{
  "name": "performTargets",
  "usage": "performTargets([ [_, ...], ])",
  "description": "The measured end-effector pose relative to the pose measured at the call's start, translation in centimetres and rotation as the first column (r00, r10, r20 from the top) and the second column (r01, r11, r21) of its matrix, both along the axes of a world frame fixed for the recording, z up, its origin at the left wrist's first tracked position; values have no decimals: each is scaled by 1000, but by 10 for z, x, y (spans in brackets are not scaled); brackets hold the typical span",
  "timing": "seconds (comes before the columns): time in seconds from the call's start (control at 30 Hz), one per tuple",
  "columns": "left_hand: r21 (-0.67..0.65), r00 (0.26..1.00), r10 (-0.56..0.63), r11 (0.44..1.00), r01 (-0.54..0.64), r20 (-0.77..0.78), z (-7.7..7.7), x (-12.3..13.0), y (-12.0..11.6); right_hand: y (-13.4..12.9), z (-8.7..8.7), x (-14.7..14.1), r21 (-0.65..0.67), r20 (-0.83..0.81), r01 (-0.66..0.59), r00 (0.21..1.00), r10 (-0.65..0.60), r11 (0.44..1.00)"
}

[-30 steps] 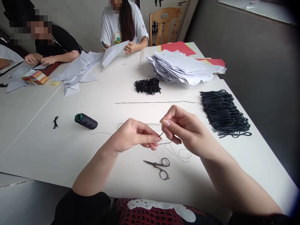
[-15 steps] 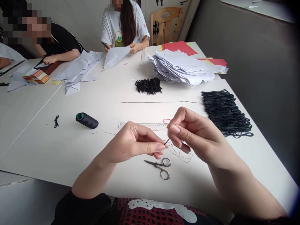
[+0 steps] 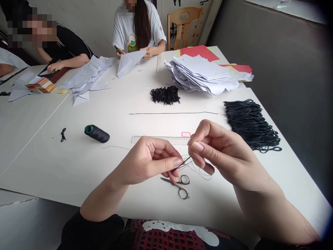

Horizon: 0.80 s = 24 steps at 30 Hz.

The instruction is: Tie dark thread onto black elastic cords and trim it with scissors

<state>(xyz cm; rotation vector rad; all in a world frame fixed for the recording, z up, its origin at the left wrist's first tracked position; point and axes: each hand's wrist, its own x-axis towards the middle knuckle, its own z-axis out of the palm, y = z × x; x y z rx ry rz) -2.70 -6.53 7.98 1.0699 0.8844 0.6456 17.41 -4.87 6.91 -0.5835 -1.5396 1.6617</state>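
Head view: ruler [image 3: 177,140] beyond left hand [image 3: 148,161], markings illegible.

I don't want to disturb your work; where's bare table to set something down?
The white tabletop is bare between the dark thread cone and the near edge, and between the right forearm and the table's right edge. It is crowded around the left hand and right hand, with silver metal scissors and a clear ruler.

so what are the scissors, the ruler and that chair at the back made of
Scissors: bare metal, probably steel, given the grey sheen.
Ruler: apparently clear plastic; the white tabletop seems to show through.
Wooden chair: honey-coloured wood by its tone, perhaps varnished, given the soft shine.
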Motion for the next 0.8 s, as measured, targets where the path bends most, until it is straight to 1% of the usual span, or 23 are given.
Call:
performTargets([
  [0.23,25,1000,-12,1000,13,-27,1,-1,0,-1,0,0,13,1,0,1000,0,1000],
  [0.57,15,999,-13,1000,14,-48,1,-1,-1,0,0,0,19,23,15,1000,-15,1000],
  [0.67,15,995,-38,999,39,-88,0,-2,2,2,-1,-1,16,4,83,997,-83,996],
  [0.73,31,992,-37,999,41,-125,-2,-6,7,6,0,1,21,-59,176,983,-174,984],
  [0.8,55,987,-15,998,24,-160,-6,-11,13,14,2,7,-2,-120,291,950,-289,957],
])
